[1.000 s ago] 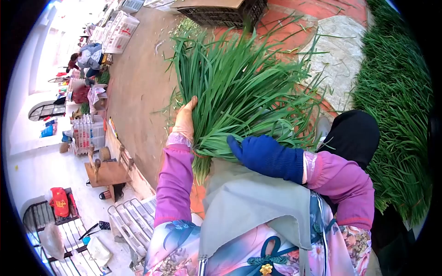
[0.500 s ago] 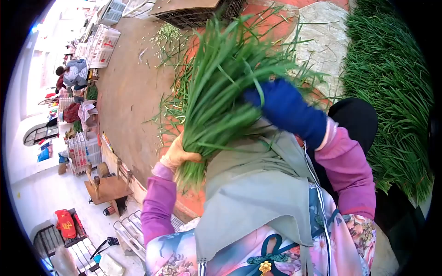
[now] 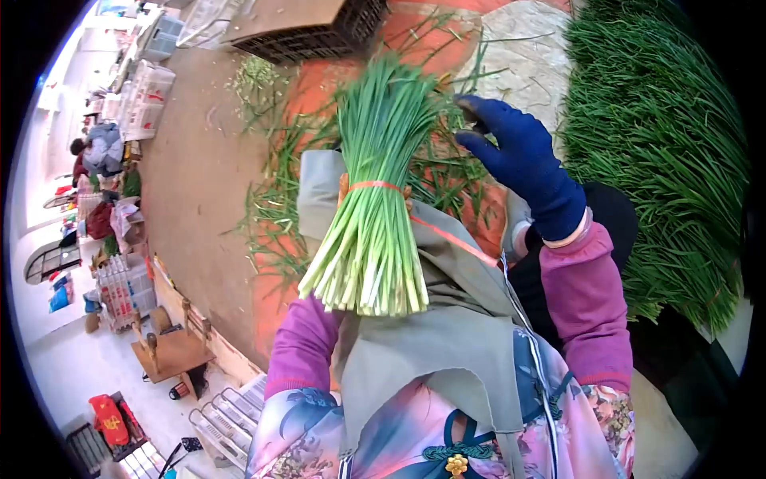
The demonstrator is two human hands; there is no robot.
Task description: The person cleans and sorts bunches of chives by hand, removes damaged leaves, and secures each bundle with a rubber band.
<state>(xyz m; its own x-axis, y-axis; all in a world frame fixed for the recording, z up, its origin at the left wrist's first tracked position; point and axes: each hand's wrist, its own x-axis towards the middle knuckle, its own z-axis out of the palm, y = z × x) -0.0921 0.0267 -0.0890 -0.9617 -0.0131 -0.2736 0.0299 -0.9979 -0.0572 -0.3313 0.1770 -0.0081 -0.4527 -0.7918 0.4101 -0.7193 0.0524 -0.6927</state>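
Note:
A bundle of green chives (image 3: 377, 152), pale stem ends toward me, lies over my lap with an orange-red band (image 3: 375, 185) around its middle. My left hand (image 3: 344, 190) is under the bundle and mostly hidden; small parts of its fingers show at either side, closed around the stems. A loose strip of the same colour (image 3: 455, 239) runs from the bundle down to the right. To the right of the leaves, my right hand (image 3: 519, 156) in a dark blue glove is raised, thumb and fingers apart, holding nothing and not touching the bundle.
A large heap of chives (image 3: 654, 160) fills the right side. Loose leaves (image 3: 291, 203) litter the orange sheet on the floor. A dark crate (image 3: 343, 32) with a board on top stands ahead. A small wooden stool (image 3: 177, 351) and a distant person (image 3: 104, 148) are at left.
The chives have swung from tilted and blurred to straight in front of me, with the band now visible. My left hand has gone beneath them; my right hand has come away from the leaves.

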